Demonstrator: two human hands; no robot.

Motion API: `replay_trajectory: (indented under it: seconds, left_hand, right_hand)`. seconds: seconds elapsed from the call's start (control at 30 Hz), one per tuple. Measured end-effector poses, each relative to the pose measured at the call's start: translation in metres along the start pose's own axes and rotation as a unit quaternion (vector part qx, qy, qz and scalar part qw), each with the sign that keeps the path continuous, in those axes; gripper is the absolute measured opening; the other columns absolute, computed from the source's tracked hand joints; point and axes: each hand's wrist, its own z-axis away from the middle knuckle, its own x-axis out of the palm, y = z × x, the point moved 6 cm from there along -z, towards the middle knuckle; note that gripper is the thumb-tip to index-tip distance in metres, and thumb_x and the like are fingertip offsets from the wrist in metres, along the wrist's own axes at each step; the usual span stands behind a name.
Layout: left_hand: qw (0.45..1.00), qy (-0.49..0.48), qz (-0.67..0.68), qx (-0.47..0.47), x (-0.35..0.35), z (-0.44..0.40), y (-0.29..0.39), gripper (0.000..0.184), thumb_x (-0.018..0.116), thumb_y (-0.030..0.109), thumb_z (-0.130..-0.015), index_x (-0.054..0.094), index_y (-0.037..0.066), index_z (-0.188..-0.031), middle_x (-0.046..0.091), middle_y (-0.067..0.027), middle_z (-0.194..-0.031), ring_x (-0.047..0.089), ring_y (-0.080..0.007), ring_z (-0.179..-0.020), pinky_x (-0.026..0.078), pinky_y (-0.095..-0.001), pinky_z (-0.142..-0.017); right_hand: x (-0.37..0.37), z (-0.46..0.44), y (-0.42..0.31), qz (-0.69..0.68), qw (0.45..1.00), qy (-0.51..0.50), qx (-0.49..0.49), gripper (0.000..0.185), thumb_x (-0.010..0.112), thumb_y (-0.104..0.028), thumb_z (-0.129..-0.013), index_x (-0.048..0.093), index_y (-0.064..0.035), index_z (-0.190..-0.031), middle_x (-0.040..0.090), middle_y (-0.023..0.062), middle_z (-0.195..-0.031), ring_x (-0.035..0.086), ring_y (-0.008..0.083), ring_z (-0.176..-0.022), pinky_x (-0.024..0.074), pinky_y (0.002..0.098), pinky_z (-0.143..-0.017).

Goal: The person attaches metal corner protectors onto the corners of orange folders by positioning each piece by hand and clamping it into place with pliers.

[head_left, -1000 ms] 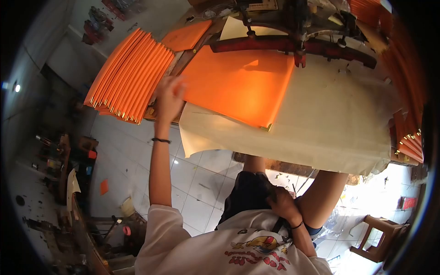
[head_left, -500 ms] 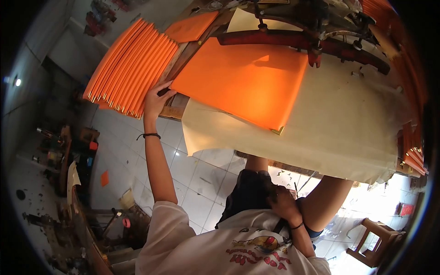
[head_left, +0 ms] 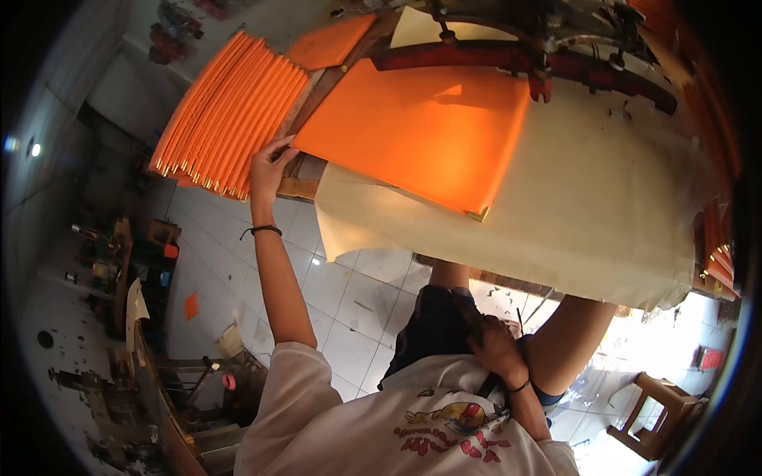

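Note:
A large flat orange folder lies on the worktable, with a brass-coloured metal corner at its near right end. My left hand is at the folder's left corner, with thumb and fingertips closed on it. Just left of that hand stands a tight row of orange folders with brass-tipped corners. My right hand rests low in my lap, over dark cloth; its fingers are in shadow and hard to make out.
Cream sheeting covers the table under the folder. A dark red machine bar crosses above the folder's far edge. Another orange piece lies behind. More orange folders are at the right edge. A wooden stool stands at lower right.
The view has shifted slightly, so the table sits a little higher. My left hand stays at the folder's corner and my right hand stays in my lap.

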Motion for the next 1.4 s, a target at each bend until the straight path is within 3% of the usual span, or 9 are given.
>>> replay_trajectory:
  seconds: [0.13,0.53,1.03,1.13,1.23,1.33,1.4]
  left_hand:
    - [1.0,0.002,0.012,0.012,-0.001,-0.002,-0.005,0.034,0.078,0.019,-0.091,0.073,0.001,-0.119,0.074,-0.0094,-0.113,0.068,-0.0161,-0.103,0.053,-0.0289,-0.091]
    - [1.0,-0.004,-0.003,0.022,0.008,-0.001,0.01,0.036,0.062,0.025,-0.103,0.06,0.004,-0.132,0.07,-0.0102,-0.121,0.063,-0.0177,-0.118,0.046,-0.0304,-0.104]
    - [0.999,-0.043,0.028,0.015,0.007,-0.008,-0.001,0.038,0.066,0.024,-0.101,0.058,0.005,-0.133,0.065,-0.0092,-0.131,0.057,-0.0178,-0.125,0.043,-0.0296,-0.107]
    - [0.995,-0.092,0.027,0.035,0.008,-0.009,-0.005,0.051,0.076,0.03,-0.093,0.058,0.007,-0.135,0.062,-0.0083,-0.135,0.054,-0.02,-0.127,0.042,-0.0344,-0.109]
    - [0.965,-0.054,-0.2,0.158,0.019,0.002,0.026,0.07,0.086,0.034,-0.079,0.057,0.011,-0.138,0.057,-0.0084,-0.141,0.051,-0.0253,-0.13,0.04,-0.0411,-0.11]
    - [0.914,-0.027,-0.3,0.274,0.036,0.021,0.086,0.086,0.09,0.039,-0.07,0.053,0.016,-0.144,0.052,-0.0091,-0.146,0.046,-0.0302,-0.136,0.037,-0.0451,-0.113]
    - [0.896,-0.118,-0.297,0.308,0.068,0.039,0.135,0.086,0.088,0.038,-0.071,0.052,0.017,-0.146,0.05,-0.0094,-0.149,0.043,-0.0312,-0.14,0.036,-0.0452,-0.115]
  right_hand:
    - [0.003,0.004,0.005,-0.007,1.0,0.002,0.013,0.049,0.067,-0.022,-0.09,0.054,0.0033,-0.13,0.058,0.0287,-0.125,0.058,0.0457,-0.117,0.0484,0.0512,-0.1]
    - [0.008,0.001,0.009,0.01,1.0,0.009,0.0,0.049,0.069,-0.023,-0.088,0.056,0.0041,-0.127,0.06,0.0274,-0.122,0.061,0.0456,-0.112,0.0496,0.0508,-0.097]
    - [0.003,0.001,0.006,-0.009,1.0,0.015,-0.001,0.044,0.068,-0.02,-0.089,0.057,0.0046,-0.124,0.061,0.0281,-0.119,0.061,0.047,-0.109,0.0508,0.0509,-0.094]
    - [0.003,0.001,0.006,0.002,1.0,0.021,-0.015,0.043,0.068,-0.02,-0.089,0.057,0.0055,-0.121,0.061,0.0281,-0.118,0.061,0.0468,-0.109,0.0508,0.0504,-0.094]
    - [0.003,0.004,0.003,-0.004,1.0,0.015,-0.023,0.042,0.067,-0.02,-0.088,0.057,0.0062,-0.12,0.061,0.0281,-0.116,0.06,0.0464,-0.108,0.0499,0.0507,-0.096]
    - [0.002,-0.001,0.006,-0.008,1.0,0.004,0.0,0.042,0.066,-0.021,-0.089,0.057,0.0058,-0.12,0.06,0.0281,-0.117,0.06,0.0457,-0.109,0.0485,0.0515,-0.098]
    - [0.004,0.002,0.008,0.01,1.0,-0.001,0.011,0.043,0.066,-0.021,-0.089,0.058,0.0049,-0.122,0.06,0.0279,-0.118,0.059,0.0449,-0.111,0.0475,0.052,-0.099]
